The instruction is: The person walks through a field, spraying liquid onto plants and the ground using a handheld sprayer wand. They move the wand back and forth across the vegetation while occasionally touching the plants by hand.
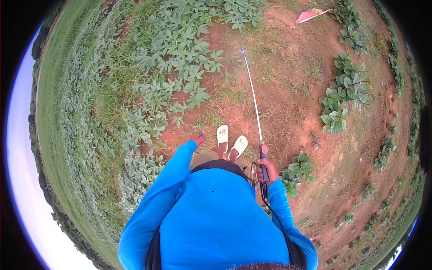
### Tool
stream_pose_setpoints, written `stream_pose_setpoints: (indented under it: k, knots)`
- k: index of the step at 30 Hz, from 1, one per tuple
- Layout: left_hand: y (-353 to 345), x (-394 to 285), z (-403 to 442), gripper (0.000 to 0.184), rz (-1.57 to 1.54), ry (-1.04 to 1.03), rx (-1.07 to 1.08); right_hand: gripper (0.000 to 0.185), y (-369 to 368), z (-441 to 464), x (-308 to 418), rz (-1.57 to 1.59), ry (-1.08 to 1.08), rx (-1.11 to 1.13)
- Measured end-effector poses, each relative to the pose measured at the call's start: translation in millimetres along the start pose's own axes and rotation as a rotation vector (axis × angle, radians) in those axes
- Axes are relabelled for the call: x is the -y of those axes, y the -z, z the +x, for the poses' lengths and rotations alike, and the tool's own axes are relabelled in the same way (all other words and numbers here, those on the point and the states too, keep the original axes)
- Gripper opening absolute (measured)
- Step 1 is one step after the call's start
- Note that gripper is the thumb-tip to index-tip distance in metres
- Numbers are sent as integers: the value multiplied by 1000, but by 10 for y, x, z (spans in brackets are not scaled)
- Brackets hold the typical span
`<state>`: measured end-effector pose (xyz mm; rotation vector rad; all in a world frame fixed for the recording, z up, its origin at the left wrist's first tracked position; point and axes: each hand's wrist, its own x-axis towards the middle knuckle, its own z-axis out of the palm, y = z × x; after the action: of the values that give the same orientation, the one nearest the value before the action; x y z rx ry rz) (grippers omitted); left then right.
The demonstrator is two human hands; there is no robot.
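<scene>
My right hand (269, 172) is wrapped round the dark grip of a sprayer wand (253, 96), beside my right hip. The long thin metal tube points forward over the bare soil, and its nozzle (242, 48) is at the far end, with a faint haze near it. A black hose (265, 198) runs from the grip back along my right side. My left hand (198, 137) hangs at my left side, holding nothing, with its fingers loosely apart. It is nearest to the leafy plants on the left.
Broad leafy plants (173, 49) grow densely on the left, with grass among them. Rows of rounder-leaved plants (344, 90) stand on the right, one clump (298, 170) close to my right hand. A pink and white object (310, 16) lies ahead on the reddish soil (288, 108).
</scene>
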<state>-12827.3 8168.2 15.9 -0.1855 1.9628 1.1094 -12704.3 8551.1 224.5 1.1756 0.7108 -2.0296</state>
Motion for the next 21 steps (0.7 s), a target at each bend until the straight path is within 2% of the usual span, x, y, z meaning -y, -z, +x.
stream_pose_setpoints:
  k: [1,4,9,13,18,20,21]
  knots:
    - [-60,-104,16,25,-83,115,29,20,33,-93,-24,19,34,-6]
    - [-130,-358,115,23,-136,167,63,21,265,-189,-78,252,47,-13]
    - [-141,-767,270,22,-38,196,87,26,534,-301,282,456,217,-51]
    - [-135,-907,540,24,-85,175,122,26,698,-162,822,449,324,-109]
    - [-63,-1192,879,23,-2,94,107,26,612,120,1353,435,314,-127]
    - [-42,-1304,1127,23,-13,83,92,29,476,227,1558,397,204,-40]
    - [4,-1354,1240,22,-36,140,146,27,383,287,1665,380,172,-25]
